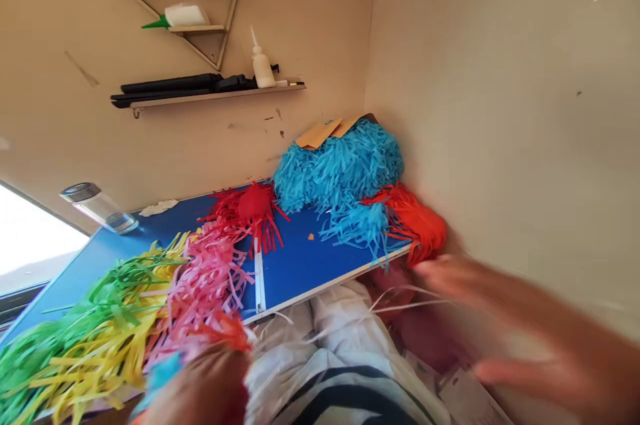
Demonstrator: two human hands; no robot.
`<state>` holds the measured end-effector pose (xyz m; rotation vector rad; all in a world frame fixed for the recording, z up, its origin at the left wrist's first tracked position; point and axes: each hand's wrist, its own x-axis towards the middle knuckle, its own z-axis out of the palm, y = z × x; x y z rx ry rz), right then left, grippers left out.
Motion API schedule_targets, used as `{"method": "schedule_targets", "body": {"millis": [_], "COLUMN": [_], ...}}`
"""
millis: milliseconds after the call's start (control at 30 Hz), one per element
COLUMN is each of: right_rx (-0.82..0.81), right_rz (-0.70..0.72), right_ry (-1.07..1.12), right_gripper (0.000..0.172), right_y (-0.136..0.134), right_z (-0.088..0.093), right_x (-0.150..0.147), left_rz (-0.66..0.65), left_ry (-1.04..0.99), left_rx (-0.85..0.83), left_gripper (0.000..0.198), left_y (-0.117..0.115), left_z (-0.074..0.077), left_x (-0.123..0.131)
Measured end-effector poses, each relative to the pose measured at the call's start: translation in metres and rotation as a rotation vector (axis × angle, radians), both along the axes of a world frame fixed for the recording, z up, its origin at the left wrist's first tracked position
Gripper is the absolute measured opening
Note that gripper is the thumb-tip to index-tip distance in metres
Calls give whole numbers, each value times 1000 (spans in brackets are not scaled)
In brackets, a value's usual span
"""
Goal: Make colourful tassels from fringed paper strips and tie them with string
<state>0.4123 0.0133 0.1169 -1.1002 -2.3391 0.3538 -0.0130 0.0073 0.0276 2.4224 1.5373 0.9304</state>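
Note:
My left hand (203, 381), low in the view and partly blurred, is closed around a bundle of coloured paper fringe (225, 331), with orange, red and blue parts showing around it. My right hand (480, 311) is at the right, smeared by motion, with thumb and fingers wide apart. A thin white string (410, 308) runs over my lap towards it; whether it touches the fingers I cannot make out. Just beyond that hand, an orange-red fringe bundle (420, 221) hangs over the table corner. Pink fringe (210, 271) lies beyond my left hand.
On the blue table (310, 265) lie yellow (120, 345), green (85, 305) and red fringe (255, 205), and a large blue heap (345, 165) with brown card on top. A glass bottle (100, 208) stands at left. Wall shelves hold glue bottles (263, 68). A wall closes the right side.

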Motion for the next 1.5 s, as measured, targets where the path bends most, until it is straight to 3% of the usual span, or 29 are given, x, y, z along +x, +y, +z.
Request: {"method": "schedule_targets", "body": {"millis": [100, 167, 233, 300, 333, 367, 467, 500, 567, 700, 767, 867, 967, 1133, 1300, 1400, 1500], "right_rx": [-326, -467, -513, -517, -510, -500, -505, -531, -598, -719, -769, -814, -893, -924, -884, -898, -883], "right_rz": [311, 317, 271, 235, 229, 221, 262, 300, 369, 320, 243, 139, 52, -59, -95, -1, 98], "right_ry": [172, 321, 421, 495, 524, 549, 599, 621, 698, 932, 1066, 1196, 1267, 1249, 1089, 1064, 1059], "right_gripper": [87, 91, 59, 35, 33, 41, 98, 109, 112, 66, 44, 32, 27, 23, 18, 29, 26], "right_y": [14, 34, 53, 66, 70, 72, 71, 70, 69, 70, 74, 80, 84, 83, 82, 83, 83], "right_z": [-43, -67, -82, -87, -87, -86, -83, -84, -91, -111, -116, -113, -107, -106, -108, -108, -111], "right_x": [-125, -178, -199, -196, -192, -187, -188, -194, -209, -232, -233, -224, -217, -222, -230, -233, -237], "left_rz": [-149, -176, -158, -125, -105, -81, 8, 45, 82, 9, -14, -52, -141, -171, -88, -28, 35], "left_ry": [149, 237, 268, 246, 217, 172, -40, -133, -321, -579, -619, -720, -936, -1083, -1186, -1178, -1148], "left_rx": [59, 107, 120, 79, 52, 31, -39, -58, -99, -192, -230, -395, -581, -672, -805, -935, -963], "left_gripper": [11, 18, 23, 22, 20, 20, 20, 23, 31, 42, 64, 111, 127, 122, 106, 80, 61], "left_y": [6, 20, 31, 36, 36, 36, 38, 42, 52, 82, 94, 98, 89, 70, 66, 66, 65], "left_z": [-2, 0, 7, 16, 20, 24, 33, 36, 41, 41, 33, 8, -22, -57, -57, -56, -61], "left_x": [19, 27, 28, 26, 25, 27, 40, 47, 61, 78, 78, 75, 76, 80, 74, 69, 67]}}
